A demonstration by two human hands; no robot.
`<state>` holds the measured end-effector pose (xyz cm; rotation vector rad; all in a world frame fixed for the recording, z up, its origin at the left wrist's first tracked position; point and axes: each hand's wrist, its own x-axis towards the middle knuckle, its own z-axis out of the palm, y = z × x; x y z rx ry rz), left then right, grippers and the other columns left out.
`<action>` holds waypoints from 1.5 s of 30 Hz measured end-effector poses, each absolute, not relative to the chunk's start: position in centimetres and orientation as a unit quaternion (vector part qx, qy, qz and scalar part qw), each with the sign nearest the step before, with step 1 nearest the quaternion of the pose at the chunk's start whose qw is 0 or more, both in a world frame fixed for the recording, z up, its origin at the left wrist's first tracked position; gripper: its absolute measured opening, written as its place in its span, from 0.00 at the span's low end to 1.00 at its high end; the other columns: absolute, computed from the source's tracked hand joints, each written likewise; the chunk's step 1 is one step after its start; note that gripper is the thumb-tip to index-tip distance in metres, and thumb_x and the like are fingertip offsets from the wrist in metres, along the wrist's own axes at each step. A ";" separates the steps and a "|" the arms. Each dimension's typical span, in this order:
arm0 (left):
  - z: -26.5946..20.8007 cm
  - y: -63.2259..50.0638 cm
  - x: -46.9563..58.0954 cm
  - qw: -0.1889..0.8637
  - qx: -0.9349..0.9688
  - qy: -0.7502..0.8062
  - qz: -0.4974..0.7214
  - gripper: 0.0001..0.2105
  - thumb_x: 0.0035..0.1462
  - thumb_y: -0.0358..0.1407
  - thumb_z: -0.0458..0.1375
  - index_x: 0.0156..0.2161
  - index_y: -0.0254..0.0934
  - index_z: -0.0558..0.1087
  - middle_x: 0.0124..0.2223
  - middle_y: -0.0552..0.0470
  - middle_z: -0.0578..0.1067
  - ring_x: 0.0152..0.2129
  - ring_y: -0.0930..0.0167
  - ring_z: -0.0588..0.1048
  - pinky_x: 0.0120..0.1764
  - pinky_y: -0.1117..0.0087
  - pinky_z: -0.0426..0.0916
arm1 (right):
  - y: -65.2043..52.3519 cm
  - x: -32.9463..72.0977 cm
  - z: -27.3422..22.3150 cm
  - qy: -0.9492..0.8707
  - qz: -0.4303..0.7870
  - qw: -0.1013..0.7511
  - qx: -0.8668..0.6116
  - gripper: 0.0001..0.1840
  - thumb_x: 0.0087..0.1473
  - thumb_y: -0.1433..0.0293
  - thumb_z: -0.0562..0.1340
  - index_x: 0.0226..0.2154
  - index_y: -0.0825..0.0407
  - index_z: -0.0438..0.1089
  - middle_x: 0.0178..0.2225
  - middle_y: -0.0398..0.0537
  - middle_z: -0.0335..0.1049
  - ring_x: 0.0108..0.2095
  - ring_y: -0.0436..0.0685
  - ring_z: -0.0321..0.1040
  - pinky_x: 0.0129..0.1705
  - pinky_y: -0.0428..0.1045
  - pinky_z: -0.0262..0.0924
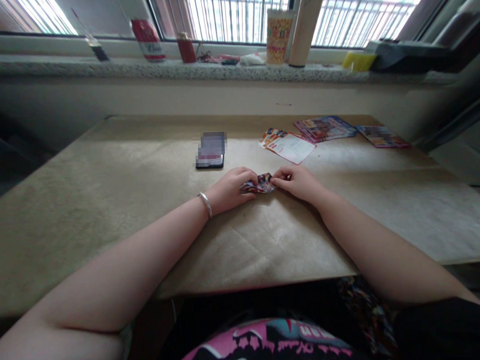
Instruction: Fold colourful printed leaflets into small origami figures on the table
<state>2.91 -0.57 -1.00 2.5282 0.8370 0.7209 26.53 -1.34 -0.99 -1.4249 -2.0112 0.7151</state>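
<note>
A small folded piece of colourful printed paper (pixel 262 184) lies low over the table between my two hands. My left hand (pixel 233 188), with a silver bangle at its wrist, grips the paper's left side with bent fingers. At the right edge my right hand (pixel 296 182) pinches the same paper between thumb and forefinger. Part of the paper is hidden under the left fingers. Just beyond my left hand lies a phone (pixel 210 150), its screen blurred out.
Past my right hand lie a white printed card (pixel 291 148), colourful booklets (pixel 325 128) and another printed piece (pixel 382 136). The table (pixel 87 206) ends at a wall. Above, the windowsill (pixel 220 70) holds a can (pixel 148 40), a patterned cup (pixel 279 38) and a yellow object (pixel 358 61).
</note>
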 end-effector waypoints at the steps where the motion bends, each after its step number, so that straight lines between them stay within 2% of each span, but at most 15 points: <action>1: -1.0 -0.5 2.9 0.193 0.896 0.304 0.261 0.09 0.53 0.32 0.63 0.39 0.37 0.70 0.44 0.47 0.74 0.42 0.67 0.72 0.47 0.65 0.68 | -1.3 26.5 -1.0 -0.749 0.275 0.288 -0.529 0.10 0.51 0.63 0.62 0.31 0.52 0.75 0.23 0.42 0.71 0.24 0.50 0.62 0.27 0.46 0.53; 4: -1.1 -0.4 2.8 0.225 0.878 0.318 0.279 0.05 0.56 0.34 0.60 0.37 0.36 0.71 0.40 0.49 0.74 0.38 0.69 0.73 0.43 0.67 0.69 | -1.4 26.3 -1.1 -0.743 0.297 0.317 -0.509 0.11 0.51 0.62 0.63 0.34 0.53 0.72 0.21 0.40 0.68 0.23 0.49 0.61 0.26 0.46 0.53; 6: -1.2 -0.3 2.8 0.247 0.863 0.332 0.289 0.05 0.57 0.36 0.58 0.36 0.36 0.72 0.38 0.49 0.74 0.36 0.70 0.73 0.41 0.68 0.69 | -1.5 26.1 -1.1 -0.746 0.297 0.337 -0.491 0.10 0.51 0.63 0.63 0.34 0.52 0.71 0.22 0.40 0.67 0.22 0.49 0.60 0.26 0.46 0.54; 12: -1.3 -0.1 2.9 0.308 0.795 0.412 0.322 0.11 0.55 0.42 0.57 0.37 0.35 0.73 0.36 0.50 0.76 0.34 0.69 0.73 0.38 0.68 0.68 | -1.7 25.7 -0.8 -0.768 0.230 0.413 -0.432 0.07 0.52 0.64 0.63 0.34 0.50 0.72 0.35 0.46 0.72 0.31 0.51 0.67 0.34 0.48 0.63; 15: -1.1 -0.1 2.9 0.314 0.784 0.441 0.304 0.13 0.55 0.45 0.57 0.37 0.35 0.73 0.34 0.52 0.76 0.31 0.69 0.72 0.36 0.69 0.67 | -1.7 25.6 -0.9 -0.783 0.231 0.413 -0.404 0.07 0.52 0.65 0.64 0.34 0.50 0.74 0.37 0.47 0.73 0.33 0.52 0.69 0.37 0.49 0.65; 19: -0.9 -0.1 3.0 0.278 0.805 0.445 0.277 0.13 0.56 0.45 0.56 0.36 0.36 0.75 0.35 0.52 0.77 0.34 0.68 0.73 0.41 0.67 0.67 | -1.5 25.5 -1.5 -0.787 0.229 0.387 -0.422 0.05 0.52 0.67 0.64 0.30 0.51 0.75 0.35 0.48 0.73 0.33 0.52 0.69 0.36 0.49 0.65; 24: -1.2 0.2 3.1 0.218 0.833 0.430 0.271 0.11 0.57 0.41 0.56 0.37 0.36 0.76 0.39 0.49 0.78 0.39 0.66 0.74 0.46 0.64 0.67 | -1.3 25.4 -1.9 -0.784 0.215 0.362 -0.456 0.05 0.51 0.69 0.64 0.29 0.52 0.76 0.34 0.48 0.73 0.29 0.50 0.67 0.31 0.47 0.63; 28: -1.6 0.4 3.2 0.166 0.867 0.392 0.259 0.07 0.57 0.36 0.57 0.35 0.36 0.76 0.38 0.49 0.78 0.39 0.66 0.74 0.48 0.63 0.66 | -1.1 25.3 -2.2 -0.810 0.176 0.323 -0.457 0.04 0.51 0.69 0.65 0.28 0.52 0.76 0.32 0.47 0.72 0.27 0.50 0.65 0.31 0.48 0.61; 30: -1.9 0.5 3.2 0.135 0.883 0.372 0.252 0.05 0.56 0.34 0.58 0.35 0.36 0.76 0.39 0.49 0.78 0.40 0.66 0.73 0.48 0.64 0.66 | -1.0 25.3 -2.2 -0.831 0.141 0.301 -0.446 0.03 0.50 0.70 0.65 0.29 0.51 0.76 0.33 0.47 0.73 0.30 0.51 0.66 0.34 0.48 0.62; 35: -2.2 0.4 3.2 0.035 0.900 0.355 0.249 0.05 0.57 0.35 0.59 0.36 0.38 0.77 0.39 0.48 0.76 0.38 0.66 0.71 0.47 0.62 0.65 | -1.2 25.2 -2.0 -0.861 0.048 0.270 -0.428 0.05 0.52 0.69 0.64 0.31 0.51 0.77 0.35 0.50 0.74 0.38 0.57 0.67 0.42 0.52 0.62; 41: -1.8 -0.1 3.2 -0.032 0.910 0.337 0.241 0.09 0.60 0.31 0.56 0.40 0.39 0.78 0.37 0.48 0.75 0.35 0.67 0.69 0.42 0.65 0.66 | -1.9 25.1 -0.8 -0.884 0.008 0.212 -0.416 0.07 0.54 0.67 0.63 0.33 0.50 0.78 0.31 0.49 0.75 0.36 0.59 0.65 0.42 0.53 0.59; 45: -1.6 -0.2 3.0 -0.027 0.919 0.314 0.235 0.11 0.60 0.27 0.53 0.39 0.39 0.79 0.37 0.49 0.75 0.35 0.69 0.69 0.41 0.68 0.67 | -2.0 25.1 -0.9 -0.879 0.057 0.237 -0.411 0.08 0.53 0.70 0.62 0.33 0.51 0.78 0.31 0.48 0.75 0.36 0.57 0.65 0.42 0.52 0.60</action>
